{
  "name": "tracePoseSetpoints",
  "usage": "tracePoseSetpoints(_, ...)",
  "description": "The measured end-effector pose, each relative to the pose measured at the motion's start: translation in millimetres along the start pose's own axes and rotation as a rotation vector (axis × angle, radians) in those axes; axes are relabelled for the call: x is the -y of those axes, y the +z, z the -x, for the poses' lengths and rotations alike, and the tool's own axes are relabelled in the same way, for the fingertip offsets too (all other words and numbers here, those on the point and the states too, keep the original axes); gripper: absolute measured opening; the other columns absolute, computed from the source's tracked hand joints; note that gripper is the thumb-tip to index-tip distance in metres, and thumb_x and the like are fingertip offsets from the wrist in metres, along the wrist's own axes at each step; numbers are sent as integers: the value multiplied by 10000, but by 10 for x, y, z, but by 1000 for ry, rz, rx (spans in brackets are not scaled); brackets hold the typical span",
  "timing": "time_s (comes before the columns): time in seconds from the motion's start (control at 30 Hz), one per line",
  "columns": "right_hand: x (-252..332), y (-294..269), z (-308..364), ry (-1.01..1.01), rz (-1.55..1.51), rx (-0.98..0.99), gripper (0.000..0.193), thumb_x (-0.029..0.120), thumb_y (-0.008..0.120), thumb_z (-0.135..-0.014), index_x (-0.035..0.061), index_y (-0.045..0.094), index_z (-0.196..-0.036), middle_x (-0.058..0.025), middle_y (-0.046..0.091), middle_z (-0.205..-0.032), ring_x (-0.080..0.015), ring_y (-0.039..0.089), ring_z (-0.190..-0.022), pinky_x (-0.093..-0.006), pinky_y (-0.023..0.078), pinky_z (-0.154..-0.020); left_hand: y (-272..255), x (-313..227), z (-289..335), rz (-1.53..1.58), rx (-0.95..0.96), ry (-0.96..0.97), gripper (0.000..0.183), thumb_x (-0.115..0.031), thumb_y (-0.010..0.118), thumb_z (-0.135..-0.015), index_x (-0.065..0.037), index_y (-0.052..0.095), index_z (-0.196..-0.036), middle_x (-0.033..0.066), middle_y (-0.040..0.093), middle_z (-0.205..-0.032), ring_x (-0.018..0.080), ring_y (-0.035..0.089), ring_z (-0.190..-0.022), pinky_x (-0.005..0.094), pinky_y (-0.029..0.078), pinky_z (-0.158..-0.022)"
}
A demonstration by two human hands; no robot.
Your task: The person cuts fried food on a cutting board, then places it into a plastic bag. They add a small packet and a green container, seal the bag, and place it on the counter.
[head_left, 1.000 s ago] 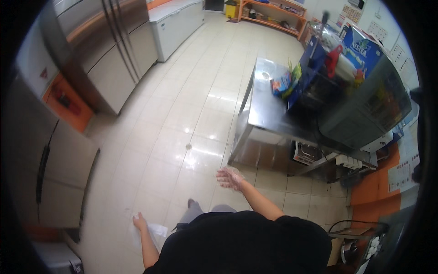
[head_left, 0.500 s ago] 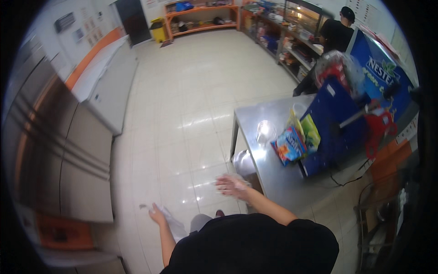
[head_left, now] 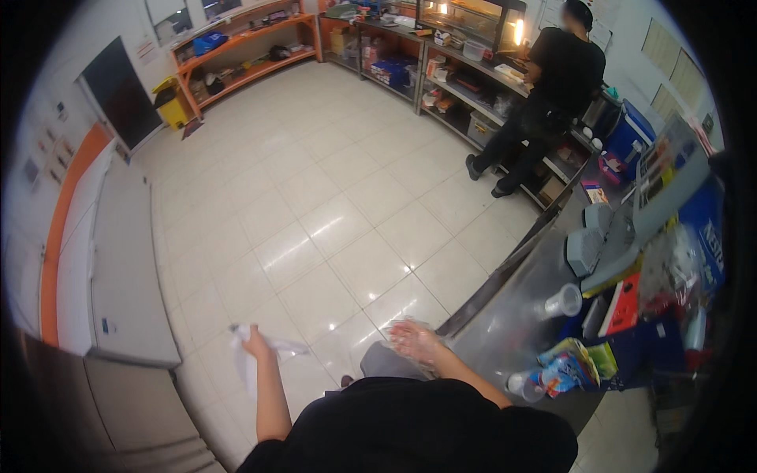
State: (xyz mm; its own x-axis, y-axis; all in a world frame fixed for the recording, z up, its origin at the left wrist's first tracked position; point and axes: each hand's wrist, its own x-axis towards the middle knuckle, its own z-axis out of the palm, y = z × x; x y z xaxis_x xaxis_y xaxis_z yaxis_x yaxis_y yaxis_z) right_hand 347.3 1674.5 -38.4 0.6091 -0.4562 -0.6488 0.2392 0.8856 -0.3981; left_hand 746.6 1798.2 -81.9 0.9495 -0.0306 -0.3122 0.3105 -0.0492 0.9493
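My left hand [head_left: 254,344], bare and closed, holds a limp, thin white cloth-like thing [head_left: 285,347] that hangs out on both sides of the fist. Blur hides whether it is cloth or plastic. A loose clear plastic glove [head_left: 400,329] covers my right hand [head_left: 418,344]. Its fingers are spread and nothing shows in them. That hand hovers over the floor beside the edge of the steel table [head_left: 497,339]. On the table near my right forearm are clear plastic cups [head_left: 527,386] and blue and green packets [head_left: 569,370].
Further along the table stand another clear cup [head_left: 561,301] and a grey machine [head_left: 607,236]. A person [head_left: 564,71] in black faces the shelves [head_left: 465,87] at the far right. White chest freezers [head_left: 130,260] line the left. Orange shelving [head_left: 244,59] and a yellow bin [head_left: 172,106] stand at the back.
My view has swung to the right and forward, so the person and far shelves show more fully. The table now lies along my right side. Both hands keep their hold and shape.
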Motion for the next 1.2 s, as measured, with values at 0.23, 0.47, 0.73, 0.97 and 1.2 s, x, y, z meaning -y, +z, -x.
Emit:
tracePoseSetpoints(0.23, 1526, -385, -1406, -207, -268, -221, 256, 326, 471, -918, 94, 566, -971, -56, 599, -960, -206, 570, -867, -339, 477, -752, 3167, -505, -1001, -262, 288, 698, 656, -74, 616, -702, 23, 416, -1319, 195, 512, -1260, 298, 484, -1173, 349, 363, -989)
tracePoseSetpoints(0.47, 3881, 810, -3372, -218, -13, -236, 375, 450, 467, -929, 107, 546, -1055, -49, 595, -1018, -212, 568, -943, -351, 453, -825, 4739, -808, -2189, -40, 109, -72, 368, -128, 648, -646, 56, 558, -951, 118, 576, -888, 237, 550, -812, 367, 449, -719)
tracePoseSetpoints(0.73, 6202, 1007, -5590, -323, 142, -310, 460, 518, 435, -928, 106, 533, -1107, -52, 598, -1014, -199, 565, -962, -365, 446, -829, 7443, -1052, -3802, -52, 13, -54, 375, -138, 612, -711, 110, 553, -985, 154, 611, -936, 257, 576, -860, 389, 463, -781)
tracePoseSetpoints(0.97, 6268, -347, -5772, 1, -157, -1100, 446, 527, 510, -888, 91, 540, -978, -55, 551, -885, -193, 523, -784, -388, 416, -687, 11296, -1686, -3557, -146, 354, 167, 437, -146, 633, -746, 118, 530, -1079, 183, 597, -1037, 265, 568, -917, 382, 448, -820)
tracePoseSetpoints(1.2, 7063, -1116, -6063, 125, -533, -1344, 456, 489, 501, -902, 63, 550, -1058, -89, 585, -936, -222, 559, -776, -404, 444, -639, 14604, -2418, -2698, 126, 564, 241, 207, -132, 635, -787, 44, 551, -858, 58, 560, -800, 171, 521, -715, 333, 435, -658)
